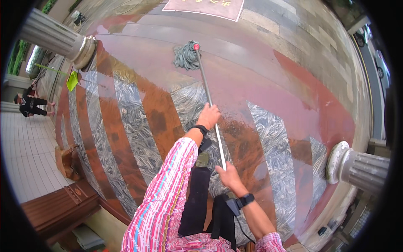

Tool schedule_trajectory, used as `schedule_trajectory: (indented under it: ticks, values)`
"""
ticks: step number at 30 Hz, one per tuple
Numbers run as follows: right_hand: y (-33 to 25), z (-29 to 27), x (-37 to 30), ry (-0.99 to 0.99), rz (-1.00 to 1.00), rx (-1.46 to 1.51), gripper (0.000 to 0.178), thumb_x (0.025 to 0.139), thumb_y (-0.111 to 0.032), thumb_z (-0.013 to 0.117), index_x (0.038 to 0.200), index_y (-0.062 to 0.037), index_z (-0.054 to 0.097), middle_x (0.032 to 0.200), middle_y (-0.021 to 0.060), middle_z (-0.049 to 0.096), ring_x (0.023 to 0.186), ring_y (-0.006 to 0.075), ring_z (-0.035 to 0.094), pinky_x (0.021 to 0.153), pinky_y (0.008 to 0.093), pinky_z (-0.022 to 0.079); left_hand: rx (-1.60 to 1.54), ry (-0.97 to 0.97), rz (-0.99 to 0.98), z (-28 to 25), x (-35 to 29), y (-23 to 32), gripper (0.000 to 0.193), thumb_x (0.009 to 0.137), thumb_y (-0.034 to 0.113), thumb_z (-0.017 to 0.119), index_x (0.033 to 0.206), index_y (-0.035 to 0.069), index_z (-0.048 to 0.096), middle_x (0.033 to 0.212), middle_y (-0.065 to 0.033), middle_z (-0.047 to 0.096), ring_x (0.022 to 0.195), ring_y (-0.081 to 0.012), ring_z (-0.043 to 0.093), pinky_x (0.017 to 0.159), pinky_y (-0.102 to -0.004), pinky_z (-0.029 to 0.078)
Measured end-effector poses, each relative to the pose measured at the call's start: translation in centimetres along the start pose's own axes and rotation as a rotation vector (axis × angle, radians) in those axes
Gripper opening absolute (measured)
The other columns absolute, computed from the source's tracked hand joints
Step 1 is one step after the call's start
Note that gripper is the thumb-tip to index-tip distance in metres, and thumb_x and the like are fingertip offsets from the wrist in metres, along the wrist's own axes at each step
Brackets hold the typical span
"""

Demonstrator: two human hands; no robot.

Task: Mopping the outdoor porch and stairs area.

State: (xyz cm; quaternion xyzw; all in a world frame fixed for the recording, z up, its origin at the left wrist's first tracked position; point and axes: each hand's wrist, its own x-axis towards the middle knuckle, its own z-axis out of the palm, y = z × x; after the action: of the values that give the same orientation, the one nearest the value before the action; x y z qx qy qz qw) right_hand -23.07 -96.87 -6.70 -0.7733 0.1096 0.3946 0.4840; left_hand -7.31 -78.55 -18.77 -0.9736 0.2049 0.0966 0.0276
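Observation:
A mop [187, 57] with grey-green strands and a red collar rests on the wet floor ahead of me. Its slim metal handle [204, 80] slants back toward my body. Partway along the handle, my left hand [208, 115] is closed around it. Closer to me, my right hand [231, 178] grips the handle near its lower end. Both wrists wear dark bands with small devices, and pink striped sleeves cover my arms.
Glossy striped stone steps [138, 126] lie between me and the mop. Fluted columns stand at the left [63, 38] and right [361, 168]. Far left are a yellow-green dustpan [72, 80] and a person in dark clothes [32, 101]. A wooden door [63, 206] is lower left.

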Motion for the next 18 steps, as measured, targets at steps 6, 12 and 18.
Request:
schedule_trajectory:
  ticks: [6, 12, 18]
  values:
    - [6.2, 0.2, -7.7, -0.264, 0.219, 0.430, 0.018, 0.088, -0.022, 0.058, 0.081, -0.0090, 0.046, 0.053, -0.0019, 0.043, 0.038, 0.0079, 0.038, 0.034, 0.0245, 0.030, 0.168, -0.022, 0.107, 1.6, -6.6, 6.6, 0.011, 0.076, 0.019, 0.055, 0.074, 0.018, 0.066, 0.081, 0.0040, 0.058, 0.097, -0.0161, 0.049, 0.085, -0.0426, 0.039]
    - [23.1, -11.5, -21.8, -0.360, 0.422, 0.726, 0.021, 0.089, -0.019, 0.061, 0.082, -0.0120, 0.041, 0.052, -0.0067, 0.033, 0.038, 0.0046, 0.031, 0.034, 0.0217, 0.024, -0.195, -0.075, 0.021, 2.5, -13.5, 29.2, 0.009, 0.075, 0.017, 0.056, 0.077, 0.017, 0.064, 0.087, -0.0027, 0.057, 0.099, -0.0222, 0.052, 0.097, -0.0582, 0.030]
    - [36.9, -30.5, -39.6, -0.075, 0.417, 0.142, 0.016, 0.085, -0.023, 0.062, 0.084, -0.0079, 0.056, 0.057, -0.0057, 0.045, 0.044, 0.0065, 0.043, 0.039, 0.0230, 0.032, -0.344, 0.076, 0.207, -2.4, -13.9, 57.3, 0.007, 0.059, 0.021, 0.063, 0.058, 0.016, 0.059, 0.060, -0.0042, 0.055, 0.069, -0.0259, 0.059, 0.077, -0.0499, 0.036]
